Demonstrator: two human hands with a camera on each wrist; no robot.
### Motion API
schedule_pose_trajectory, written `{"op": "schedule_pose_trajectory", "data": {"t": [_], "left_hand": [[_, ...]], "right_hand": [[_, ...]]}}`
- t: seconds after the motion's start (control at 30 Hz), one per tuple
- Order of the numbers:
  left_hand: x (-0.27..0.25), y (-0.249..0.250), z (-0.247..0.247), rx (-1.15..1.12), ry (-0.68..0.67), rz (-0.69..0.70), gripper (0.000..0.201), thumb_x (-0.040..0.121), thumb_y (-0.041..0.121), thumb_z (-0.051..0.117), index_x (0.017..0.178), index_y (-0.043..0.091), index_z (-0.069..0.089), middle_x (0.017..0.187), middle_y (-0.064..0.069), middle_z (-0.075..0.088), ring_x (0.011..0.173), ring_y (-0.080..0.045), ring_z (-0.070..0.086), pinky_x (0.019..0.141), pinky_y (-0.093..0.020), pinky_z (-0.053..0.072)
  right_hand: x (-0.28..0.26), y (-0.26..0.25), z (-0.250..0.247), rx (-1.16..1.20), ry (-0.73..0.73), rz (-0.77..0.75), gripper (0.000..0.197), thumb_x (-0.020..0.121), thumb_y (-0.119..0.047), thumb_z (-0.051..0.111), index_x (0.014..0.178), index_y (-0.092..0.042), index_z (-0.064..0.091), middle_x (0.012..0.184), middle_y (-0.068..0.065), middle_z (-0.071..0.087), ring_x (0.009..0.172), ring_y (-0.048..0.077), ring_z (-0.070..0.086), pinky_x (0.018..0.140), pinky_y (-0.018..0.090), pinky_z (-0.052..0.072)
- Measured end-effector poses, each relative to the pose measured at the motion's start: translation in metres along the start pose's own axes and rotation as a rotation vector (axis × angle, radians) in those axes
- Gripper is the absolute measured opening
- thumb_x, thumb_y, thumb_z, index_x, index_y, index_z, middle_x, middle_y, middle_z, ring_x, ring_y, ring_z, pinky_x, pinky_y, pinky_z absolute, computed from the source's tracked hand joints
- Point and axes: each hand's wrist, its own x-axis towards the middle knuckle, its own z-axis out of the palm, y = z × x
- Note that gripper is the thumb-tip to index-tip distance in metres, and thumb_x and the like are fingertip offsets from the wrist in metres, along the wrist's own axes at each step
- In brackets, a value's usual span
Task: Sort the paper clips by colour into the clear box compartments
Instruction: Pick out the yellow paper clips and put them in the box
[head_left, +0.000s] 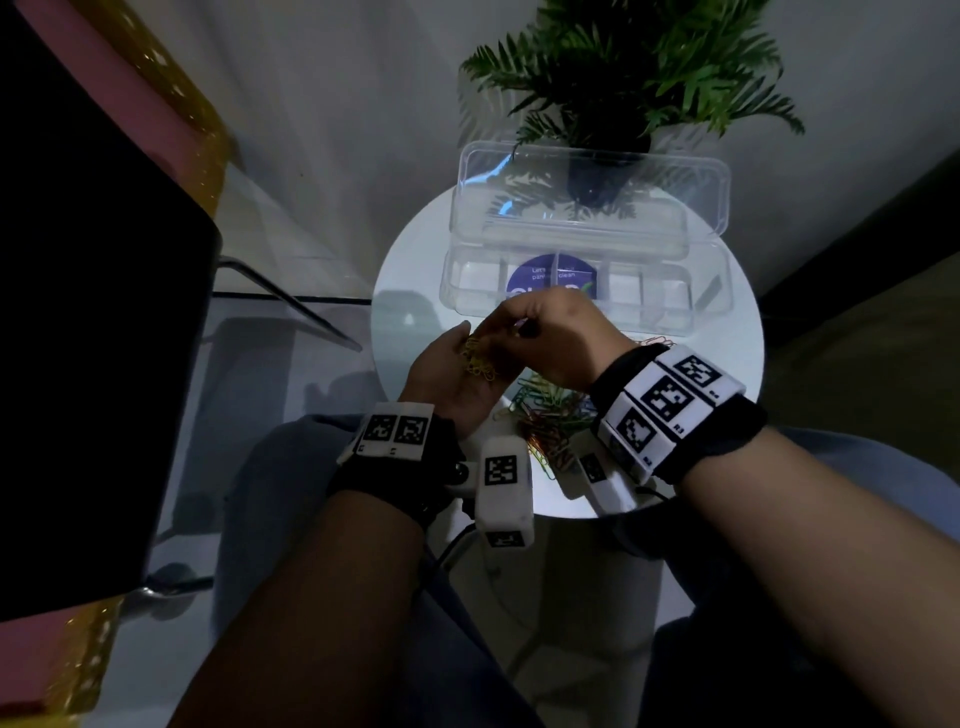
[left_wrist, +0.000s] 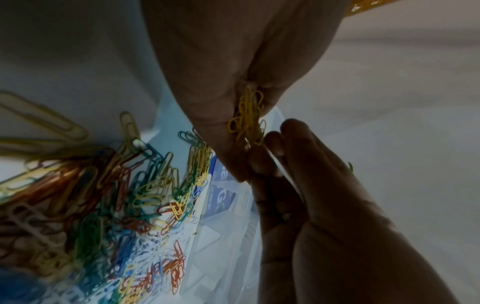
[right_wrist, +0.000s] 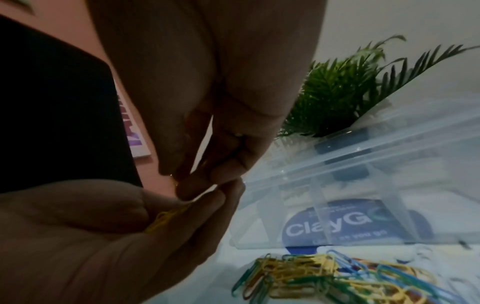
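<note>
I am cupping yellow paper clips (head_left: 480, 358) in my spread left hand (head_left: 457, 376) while my right hand (head_left: 553, 332) is pinching some (mixed pile (head_left: 550, 410) waiting on the worktop (head_left: 727, 364)).

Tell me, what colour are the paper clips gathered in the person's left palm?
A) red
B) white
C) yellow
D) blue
C: the clips lying in the cupped left hand are all yellow, and the right hand reaches its fingertips into them, while the mixed pile of paper clips lies on the white table in front of the clear box.
</note>
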Motion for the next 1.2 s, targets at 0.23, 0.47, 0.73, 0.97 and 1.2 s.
{"op": "schedule_pose_trajectory", "data": {"t": [0.23, 0.47, 0.73, 0.97, 1.2], "left_hand": [[0.001, 0.018, 0.016, -0.063, 0.108, 0.044, 0.049, 0.103, 0.026, 0.023, 0.093, -0.006, 0.059, 0.074, -0.022, 0.065, 0.057, -0.027, 0.067, 0.057, -0.034, 0.057], [0.024, 0.063, 0.055, 0.144, 0.061, 0.24, 0.055, 0.103, 0.03, 0.017, 0.088, 0.001, 0.061, 0.082, -0.014, 0.058, 0.077, -0.022, 0.057, 0.074, -0.025, 0.045], [0.048, 0.061, 0.059, 0.927, 0.311, 0.498, 0.044, 0.098, 0.044, 0.035, 0.107, 0.014, 0.065, 0.105, -0.003, 0.064, 0.091, -0.013, 0.057, 0.083, -0.027, 0.041], [0.031, 0.048, 0.06, 1.229, 0.172, 0.772, 0.034, 0.09, 0.034, 0.041, 0.103, 0.013, 0.064, 0.098, -0.005, 0.067, 0.091, -0.02, 0.062, 0.094, -0.037, 0.049], [0.005, 0.011, -0.001, 1.652, 0.114, 0.527, 0.011, 0.087, 0.011, 0.061, 0.095, 0.008, 0.067, 0.086, -0.007, 0.066, 0.068, -0.01, 0.057, 0.069, -0.016, 0.045]], "right_hand": [[0.001, 0.025, -0.013, -0.179, 0.287, 0.084, 0.024, 0.088, -0.015, 0.057, 0.11, -0.014, 0.066, 0.115, 0.008, 0.056, 0.087, 0.018, 0.055, 0.081, 0.021, 0.038], [0.0, 0.045, -0.013, -0.354, 0.205, 0.133, 0.029, 0.091, -0.014, 0.054, 0.119, -0.009, 0.062, 0.121, 0.014, 0.059, 0.111, 0.03, 0.055, 0.093, 0.033, 0.041], [0.005, 0.046, -0.016, -0.299, 0.233, 0.168, 0.024, 0.091, -0.019, 0.055, 0.109, -0.009, 0.068, 0.11, 0.014, 0.064, 0.103, 0.031, 0.058, 0.089, 0.034, 0.045], [-0.002, 0.043, -0.022, -0.221, 0.309, 0.143, 0.022, 0.089, -0.017, 0.058, 0.108, -0.013, 0.068, 0.112, 0.008, 0.064, 0.093, 0.024, 0.06, 0.083, 0.024, 0.041], [-0.031, 0.037, -0.016, -0.299, 0.0, 0.155, 0.012, 0.087, -0.016, 0.06, 0.091, -0.013, 0.07, 0.088, 0.004, 0.064, 0.085, 0.023, 0.062, 0.071, 0.023, 0.041]]}}
